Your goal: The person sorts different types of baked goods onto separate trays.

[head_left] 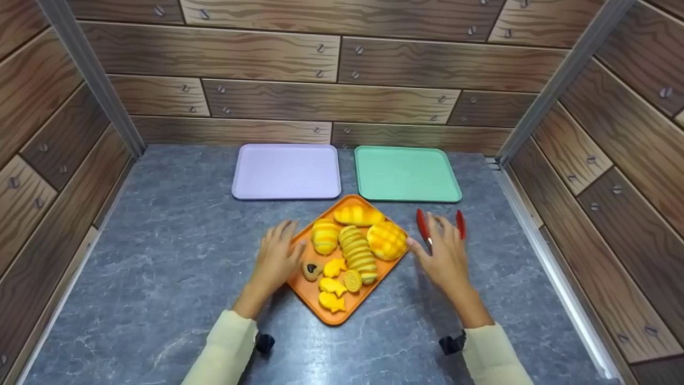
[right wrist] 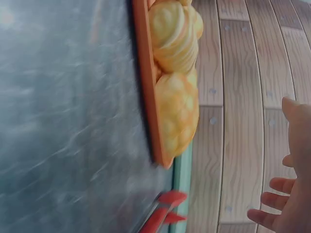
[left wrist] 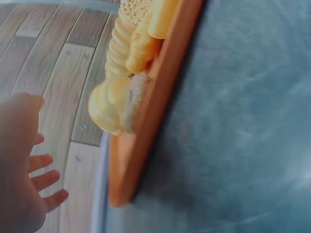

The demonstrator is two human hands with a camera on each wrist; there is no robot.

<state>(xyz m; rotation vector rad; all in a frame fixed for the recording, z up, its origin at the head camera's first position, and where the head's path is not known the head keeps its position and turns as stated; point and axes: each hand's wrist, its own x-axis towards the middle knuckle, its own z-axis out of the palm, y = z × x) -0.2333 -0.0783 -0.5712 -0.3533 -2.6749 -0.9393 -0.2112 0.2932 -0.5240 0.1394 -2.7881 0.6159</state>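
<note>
An orange tray (head_left: 305, 299) lies turned like a diamond on the table, bearing toy breads and biscuits. Among them are a long ridged bread (head_left: 358, 254), a round grid-marked bun (head_left: 387, 240), a striped roll (head_left: 325, 237), a heart-marked cookie (head_left: 311, 270) and several yellow fish-shaped pieces (head_left: 332, 302). My left hand (head_left: 278, 256) hovers by the tray's left corner, fingers spread and holding nothing. Over at the right corner, my right hand (head_left: 442, 254) is likewise spread, its thumb close to the tray edge. Red-tipped tongs (head_left: 422, 227) lie partly hidden beneath the right hand.
Behind the orange tray, a lilac tray (head_left: 286, 172) and a green tray (head_left: 407, 174) stand side by side with nothing on them. Wood-patterned walls (head_left: 267, 53) enclose the grey marbled table (head_left: 176, 256) at the back and both sides.
</note>
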